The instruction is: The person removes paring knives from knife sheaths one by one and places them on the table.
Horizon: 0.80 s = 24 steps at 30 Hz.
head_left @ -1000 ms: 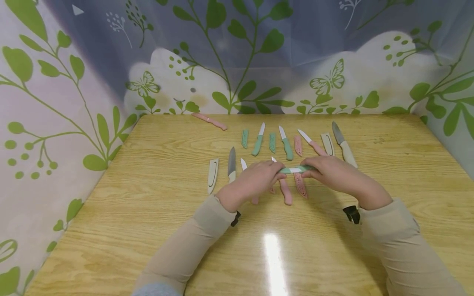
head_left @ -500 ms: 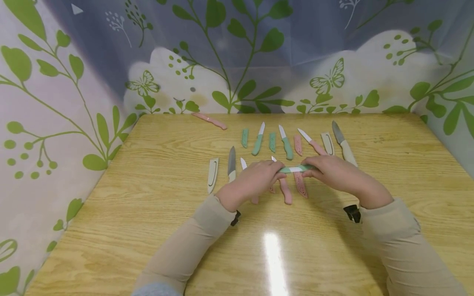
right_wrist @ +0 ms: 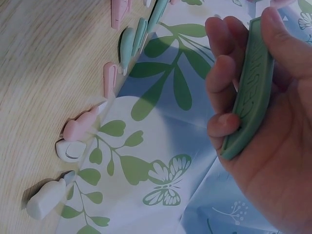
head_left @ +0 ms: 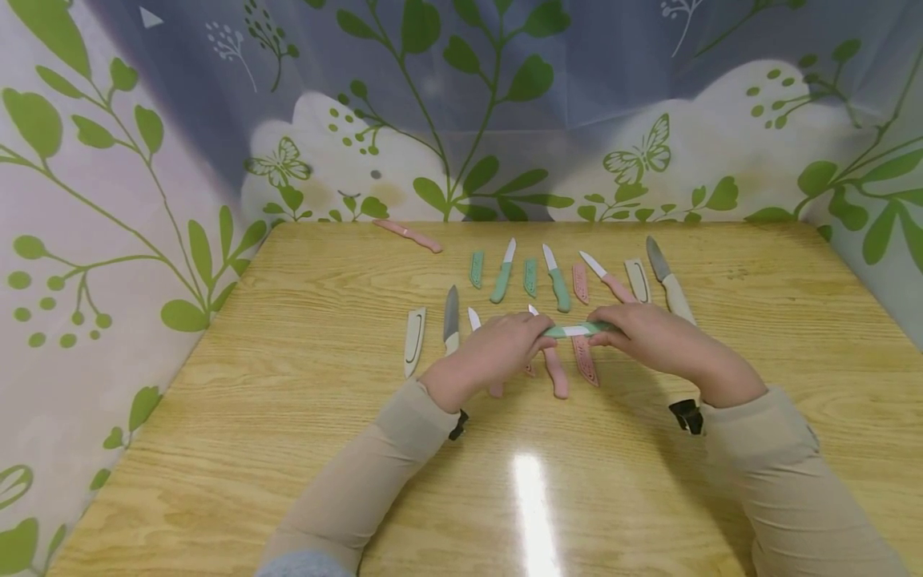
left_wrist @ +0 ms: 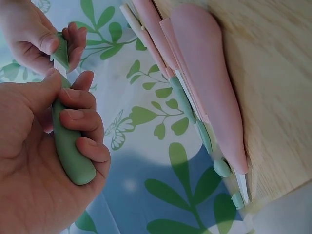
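Note:
In the head view my left hand (head_left: 497, 349) and right hand (head_left: 649, 336) meet over the middle of the table. The left hand grips a paring knife (left_wrist: 71, 146) by its green handle, fingers curled round it in the left wrist view. A green knife sheath (right_wrist: 254, 87) is held in the right hand, between thumb and curled fingers. A short stretch of white blade (head_left: 574, 330) shows between handle and sheath; the tip is hidden, apparently inside the sheath. Below the hands lie a pink-handled knife (head_left: 556, 374) and a pink sheath (head_left: 586, 362).
Behind the hands stand in a row green knives (head_left: 557, 280), green sheaths (head_left: 530, 277), a pink knife (head_left: 609, 279) and a cream-handled knife (head_left: 672, 284). At left lie a cream sheath (head_left: 414, 343) and a grey-bladed knife (head_left: 451, 316). A pink knife (head_left: 409, 236) rests at the back edge.

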{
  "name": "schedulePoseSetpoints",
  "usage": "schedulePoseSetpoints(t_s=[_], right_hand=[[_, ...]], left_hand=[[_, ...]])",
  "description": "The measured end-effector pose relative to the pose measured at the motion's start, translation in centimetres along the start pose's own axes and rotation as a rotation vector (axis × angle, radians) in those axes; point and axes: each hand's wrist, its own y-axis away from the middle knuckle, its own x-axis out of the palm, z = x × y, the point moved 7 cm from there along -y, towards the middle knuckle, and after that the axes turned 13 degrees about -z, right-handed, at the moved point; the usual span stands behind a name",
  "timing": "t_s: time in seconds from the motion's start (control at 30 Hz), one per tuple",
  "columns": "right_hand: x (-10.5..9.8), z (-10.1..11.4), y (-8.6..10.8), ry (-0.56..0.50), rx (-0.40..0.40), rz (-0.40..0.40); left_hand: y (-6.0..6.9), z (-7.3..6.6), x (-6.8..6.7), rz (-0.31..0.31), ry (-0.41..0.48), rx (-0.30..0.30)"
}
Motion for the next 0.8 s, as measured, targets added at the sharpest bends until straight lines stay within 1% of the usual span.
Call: schedulePoseSetpoints(t_s=[0.33,0.57,0.8], right_hand=[[-0.13,-0.02,0.00,-0.004,0.003,0.001],[-0.12,-0.16,-0.03,0.005,0.005,0.007],[-0.26,-0.20,-0.36,0.014,-0.021,-0.006]], left_hand=[[0.03,0.00,-0.07,0.004,0.007,-0.001],[-0.03,0.26,0.14,0.014,0.026,-0.037],[-0.07,0.36,0.27,0.015,0.024,-0.039]])
